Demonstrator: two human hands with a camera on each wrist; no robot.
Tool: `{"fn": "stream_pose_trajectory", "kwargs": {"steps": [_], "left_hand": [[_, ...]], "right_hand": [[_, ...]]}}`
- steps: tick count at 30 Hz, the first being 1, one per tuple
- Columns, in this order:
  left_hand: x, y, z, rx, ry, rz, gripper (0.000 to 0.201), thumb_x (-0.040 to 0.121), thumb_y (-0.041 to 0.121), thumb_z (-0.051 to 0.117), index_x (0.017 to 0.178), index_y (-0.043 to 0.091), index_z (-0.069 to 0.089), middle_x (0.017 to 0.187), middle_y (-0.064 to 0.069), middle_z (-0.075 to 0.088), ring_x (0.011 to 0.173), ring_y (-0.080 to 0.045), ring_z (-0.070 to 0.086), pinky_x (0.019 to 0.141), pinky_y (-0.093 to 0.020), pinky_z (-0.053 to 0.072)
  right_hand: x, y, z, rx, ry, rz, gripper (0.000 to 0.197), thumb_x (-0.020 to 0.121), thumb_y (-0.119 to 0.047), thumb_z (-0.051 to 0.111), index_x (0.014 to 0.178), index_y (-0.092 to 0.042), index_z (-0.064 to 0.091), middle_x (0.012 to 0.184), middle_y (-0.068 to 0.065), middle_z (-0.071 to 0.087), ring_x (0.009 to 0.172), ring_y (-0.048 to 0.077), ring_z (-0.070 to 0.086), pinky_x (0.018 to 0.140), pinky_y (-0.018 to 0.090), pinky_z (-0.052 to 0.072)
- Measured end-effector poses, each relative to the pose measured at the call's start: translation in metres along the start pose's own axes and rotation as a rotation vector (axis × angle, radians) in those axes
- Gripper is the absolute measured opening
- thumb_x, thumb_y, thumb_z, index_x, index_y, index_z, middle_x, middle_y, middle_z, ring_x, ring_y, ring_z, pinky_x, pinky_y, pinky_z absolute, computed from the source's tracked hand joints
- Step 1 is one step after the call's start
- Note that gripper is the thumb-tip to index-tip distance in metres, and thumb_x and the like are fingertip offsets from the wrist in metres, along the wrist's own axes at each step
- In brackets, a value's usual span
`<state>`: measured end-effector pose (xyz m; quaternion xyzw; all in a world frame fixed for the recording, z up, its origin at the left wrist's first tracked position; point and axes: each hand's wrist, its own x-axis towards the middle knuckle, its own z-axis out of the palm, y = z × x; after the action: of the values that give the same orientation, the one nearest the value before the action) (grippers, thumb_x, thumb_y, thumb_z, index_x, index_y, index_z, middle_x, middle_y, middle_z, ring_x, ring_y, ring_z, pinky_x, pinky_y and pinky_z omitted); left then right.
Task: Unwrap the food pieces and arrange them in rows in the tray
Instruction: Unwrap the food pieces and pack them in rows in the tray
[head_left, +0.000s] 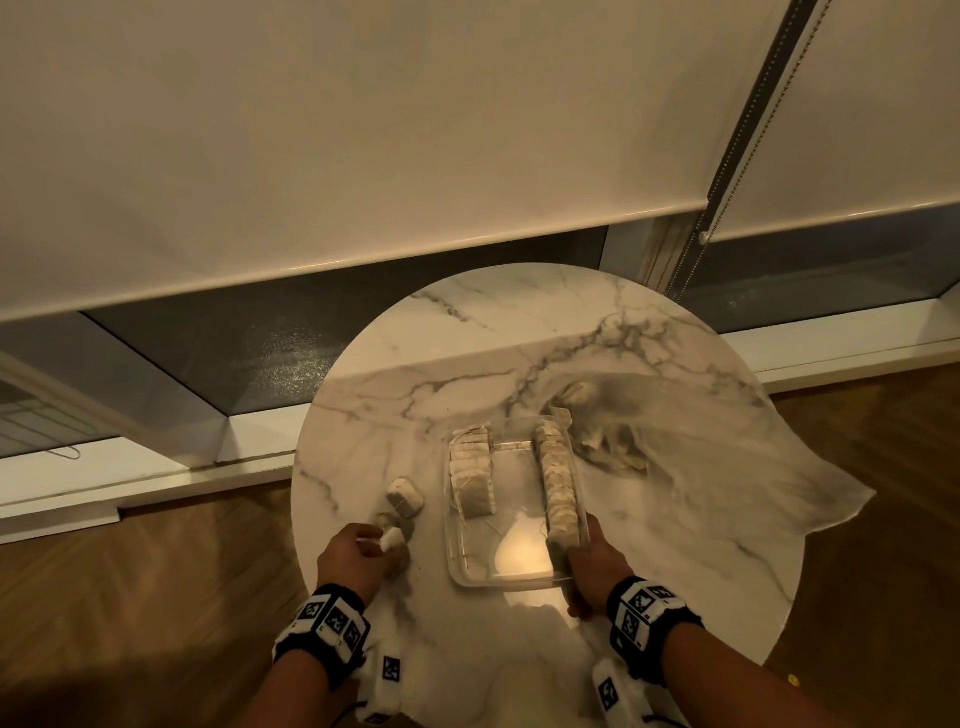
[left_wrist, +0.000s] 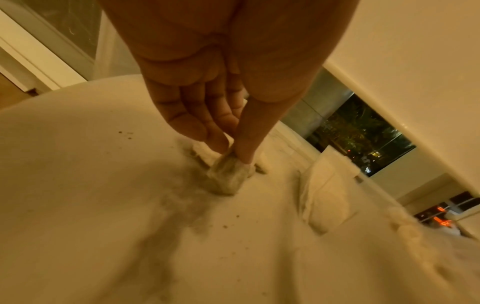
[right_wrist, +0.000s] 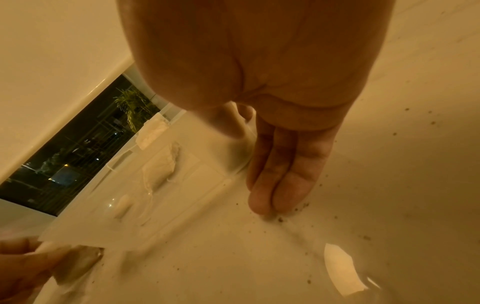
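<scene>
Left hand (head_left: 353, 558) pinched a food piece (head_left: 393, 539), lower left. Right hand (head_left: 587, 566) pinched the tray (head_left: 506, 583) corner. Risk: jolting the tray might topple the standing rows (head_left: 558, 488).

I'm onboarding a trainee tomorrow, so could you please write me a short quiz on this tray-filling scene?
1. True or false: the left hand rests empty on the table.
2. What does the right hand hold? A) the tray by its near right corner B) the loose wrapping C) a spoon
3. On which side of the tray does the small stack of pieces sit on the table?
Key: 1. False: it pinches a food piece. 2. A. 3. Its left side.
</scene>
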<state>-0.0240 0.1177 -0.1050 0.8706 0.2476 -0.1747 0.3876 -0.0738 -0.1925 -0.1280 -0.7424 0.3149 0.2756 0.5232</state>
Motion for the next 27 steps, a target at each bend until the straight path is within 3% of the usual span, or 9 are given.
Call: {"fn": "stream_pose_trajectory", "kwargs": {"steps": [2, 5, 8, 11, 13, 16, 19, 24, 27], "left_hand": [[-0.006, 0.007, -0.004, -0.049, 0.016, 0.043, 0.032, 0.073, 0.025, 0.086, 0.097, 0.024, 0.066, 0.086, 0.001, 0.069, 0.083, -0.016, 0.063, 0.066, -0.023, 0.045], [-0.017, 0.023, -0.01, -0.149, -0.002, 0.125, 0.018, 0.074, 0.023, 0.086, 0.085, 0.028, 0.072, 0.08, 0.004, 0.072, 0.081, -0.014, 0.067, 0.071, -0.024, 0.049], [-0.03, 0.045, -0.012, -0.256, -0.053, 0.216, 0.009, 0.079, 0.019, 0.081, 0.085, 0.023, 0.075, 0.078, 0.001, 0.075, 0.079, -0.016, 0.069, 0.076, -0.029, 0.054], [-0.04, 0.067, -0.008, -0.364, -0.107, 0.282, 0.006, 0.086, 0.011, 0.073, 0.089, 0.015, 0.073, 0.078, -0.003, 0.073, 0.071, -0.013, 0.067, 0.065, -0.024, 0.054], [-0.046, 0.081, 0.001, -0.384, -0.147, 0.314, 0.007, 0.089, 0.007, 0.069, 0.091, 0.013, 0.072, 0.079, -0.006, 0.073, 0.071, -0.012, 0.068, 0.064, -0.026, 0.056], [-0.051, 0.094, 0.026, -0.332, -0.239, 0.318, 0.007, 0.09, 0.006, 0.068, 0.092, 0.013, 0.07, 0.08, -0.009, 0.073, 0.072, -0.019, 0.068, 0.068, -0.032, 0.059], [-0.055, 0.097, 0.058, -0.193, -0.298, 0.334, 0.01, 0.087, 0.012, 0.071, 0.085, 0.022, 0.069, 0.075, -0.002, 0.073, 0.068, -0.018, 0.068, 0.073, -0.038, 0.06], [-0.056, 0.096, 0.098, 0.025, -0.361, 0.326, 0.009, 0.086, 0.019, 0.071, 0.095, 0.019, 0.07, 0.084, -0.004, 0.073, 0.078, -0.019, 0.07, 0.079, -0.034, 0.059], [-0.055, 0.097, 0.112, 0.141, -0.398, 0.322, 0.014, 0.087, 0.022, 0.067, 0.101, 0.021, 0.068, 0.085, 0.002, 0.068, 0.081, -0.015, 0.067, 0.079, -0.03, 0.057]], "right_hand": [[0.0, 0.0, -0.001, -0.006, -0.004, 0.004, 0.061, 0.092, -0.035, 0.047, 0.145, -0.048, 0.021, 0.1, 0.019, 0.064, 0.068, 0.037, 0.067, 0.051, 0.036, 0.058], [0.0, -0.001, -0.001, -0.009, -0.005, 0.0, 0.06, 0.092, -0.034, 0.048, 0.144, -0.048, 0.022, 0.099, 0.019, 0.063, 0.068, 0.036, 0.066, 0.051, 0.037, 0.058], [0.001, 0.0, -0.001, -0.009, -0.009, 0.001, 0.062, 0.092, -0.032, 0.048, 0.145, -0.047, 0.021, 0.101, 0.02, 0.063, 0.068, 0.036, 0.065, 0.05, 0.035, 0.056], [0.002, 0.001, -0.001, -0.018, -0.006, 0.006, 0.063, 0.092, -0.028, 0.045, 0.147, -0.046, 0.019, 0.1, 0.019, 0.062, 0.067, 0.035, 0.065, 0.049, 0.035, 0.057], [0.002, 0.0, -0.001, -0.019, -0.01, 0.0, 0.065, 0.092, -0.025, 0.044, 0.148, -0.045, 0.018, 0.1, 0.018, 0.061, 0.065, 0.034, 0.065, 0.049, 0.035, 0.057], [0.002, 0.003, -0.004, 0.022, -0.031, 0.002, 0.065, 0.092, -0.027, 0.047, 0.148, -0.048, 0.019, 0.1, 0.019, 0.062, 0.066, 0.033, 0.065, 0.052, 0.038, 0.059], [0.006, 0.011, -0.01, 0.101, -0.11, -0.03, 0.062, 0.092, -0.032, 0.05, 0.144, -0.053, 0.022, 0.097, 0.023, 0.066, 0.062, 0.03, 0.064, 0.059, 0.046, 0.061], [0.013, 0.02, -0.013, 0.165, -0.185, -0.049, 0.066, 0.096, -0.044, 0.052, 0.149, -0.054, 0.014, 0.08, 0.024, 0.066, 0.059, 0.033, 0.065, 0.056, 0.037, 0.056], [0.01, 0.021, -0.015, 0.271, -0.206, 0.001, 0.063, 0.096, -0.063, 0.042, 0.151, -0.043, 0.017, 0.077, 0.022, 0.064, 0.062, 0.033, 0.065, 0.054, 0.033, 0.053]]}}
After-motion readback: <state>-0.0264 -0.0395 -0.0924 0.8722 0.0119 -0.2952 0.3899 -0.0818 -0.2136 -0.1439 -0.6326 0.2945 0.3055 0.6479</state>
